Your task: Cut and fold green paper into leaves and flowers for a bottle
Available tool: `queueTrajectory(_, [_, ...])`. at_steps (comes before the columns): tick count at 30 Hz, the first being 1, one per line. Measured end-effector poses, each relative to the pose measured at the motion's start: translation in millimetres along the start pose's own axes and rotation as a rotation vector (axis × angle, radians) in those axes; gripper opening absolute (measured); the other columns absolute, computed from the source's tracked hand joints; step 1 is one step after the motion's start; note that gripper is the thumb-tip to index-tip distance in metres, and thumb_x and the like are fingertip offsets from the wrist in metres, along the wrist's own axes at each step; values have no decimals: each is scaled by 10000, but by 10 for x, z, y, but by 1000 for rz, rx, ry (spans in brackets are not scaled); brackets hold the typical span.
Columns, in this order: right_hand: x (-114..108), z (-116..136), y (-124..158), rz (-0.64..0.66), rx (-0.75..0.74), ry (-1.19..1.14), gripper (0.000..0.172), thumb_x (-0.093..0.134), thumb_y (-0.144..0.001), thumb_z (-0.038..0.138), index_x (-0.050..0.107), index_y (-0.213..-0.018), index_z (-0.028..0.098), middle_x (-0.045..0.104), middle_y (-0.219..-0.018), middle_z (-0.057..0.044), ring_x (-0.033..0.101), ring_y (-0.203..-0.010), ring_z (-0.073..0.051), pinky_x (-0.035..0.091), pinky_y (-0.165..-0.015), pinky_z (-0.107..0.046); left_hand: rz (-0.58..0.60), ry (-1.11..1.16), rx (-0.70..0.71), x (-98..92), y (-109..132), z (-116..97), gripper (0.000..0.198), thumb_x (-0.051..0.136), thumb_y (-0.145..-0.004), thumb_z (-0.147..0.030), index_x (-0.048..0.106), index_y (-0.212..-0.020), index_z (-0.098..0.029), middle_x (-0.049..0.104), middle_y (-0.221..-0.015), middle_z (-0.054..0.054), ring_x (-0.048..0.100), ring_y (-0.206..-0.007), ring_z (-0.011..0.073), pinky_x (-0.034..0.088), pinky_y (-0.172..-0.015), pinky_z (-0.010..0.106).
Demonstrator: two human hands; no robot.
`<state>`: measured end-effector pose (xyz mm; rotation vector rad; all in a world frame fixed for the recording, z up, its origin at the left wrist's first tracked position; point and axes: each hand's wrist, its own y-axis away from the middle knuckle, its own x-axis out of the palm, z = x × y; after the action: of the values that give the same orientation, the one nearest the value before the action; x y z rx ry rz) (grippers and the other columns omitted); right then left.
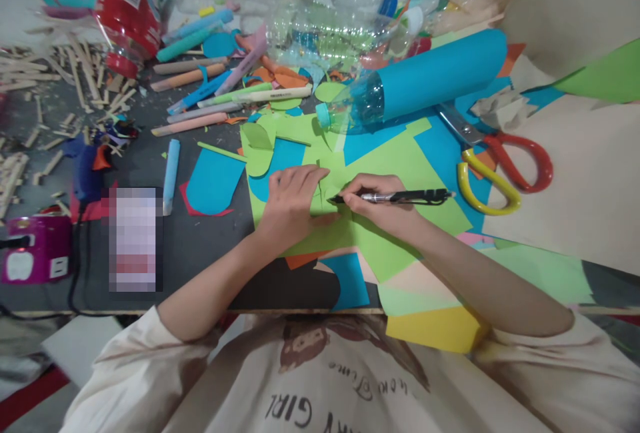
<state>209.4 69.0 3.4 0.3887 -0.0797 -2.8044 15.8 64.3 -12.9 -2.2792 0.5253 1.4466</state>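
Observation:
My right hand (374, 184) grips a black and silver pen (420, 197), whose tip meets a small green paper piece (330, 188). Lying flat with fingers extended, my left hand (287, 205) presses on the light green paper (405, 166) just left of the tip. Part of the small piece is hidden by my fingers. A folded green paper cutout (258, 143) lies above my left hand. To its left is a blue paper cutout (216, 178) with a rounded end, on top of a red one.
Beyond my hands lies a clear bottle wrapped in blue paper (440, 76). Scissors (493, 166) with red and yellow handles rest at right. Several markers (200, 113), wooden sticks (85, 70), a glue gun (83, 166) and a blurred phone (135, 240) are at left.

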Motion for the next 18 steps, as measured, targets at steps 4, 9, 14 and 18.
queueTrajectory(4, [1, 11, -3, -13, 15, 2, 131, 584, -734, 263, 636, -637, 192, 660, -615, -30, 532, -548, -128, 371, -512, -247, -9, -11, 9, -1, 1, 2, 520, 615, -869, -495, 558, -1260, -157, 659, -1202, 176, 565, -1159, 339, 374, -964, 445])
queueTrajectory(9, [-15, 12, -12, 31, 32, 3, 112, 592, -702, 227, 622, -601, 189, 642, -585, -23, 515, -541, -125, 363, -514, -251, 9, -14, 15, -9, 1, 7, 525, 641, -858, -472, 547, -1271, -162, 652, -1226, 179, 557, -1182, 346, 375, -972, 446])
queueTrajectory(14, [-16, 7, -20, 9, 46, -18, 107, 584, -694, 232, 624, -607, 185, 634, -590, -21, 505, -542, -124, 365, -513, -252, 10, -5, 9, -5, 0, 5, 545, 653, -844, -482, 547, -1268, -156, 645, -1227, 180, 553, -1188, 349, 369, -979, 447])
queueTrajectory(18, [-12, 5, -21, 29, 48, -8, 100, 587, -683, 227, 616, -595, 188, 620, -574, -15, 492, -541, -124, 350, -512, -254, 8, -3, -1, 2, -2, -3, 528, 643, -852, -468, 546, -1273, -164, 641, -1239, 176, 552, -1185, 349, 376, -971, 450])
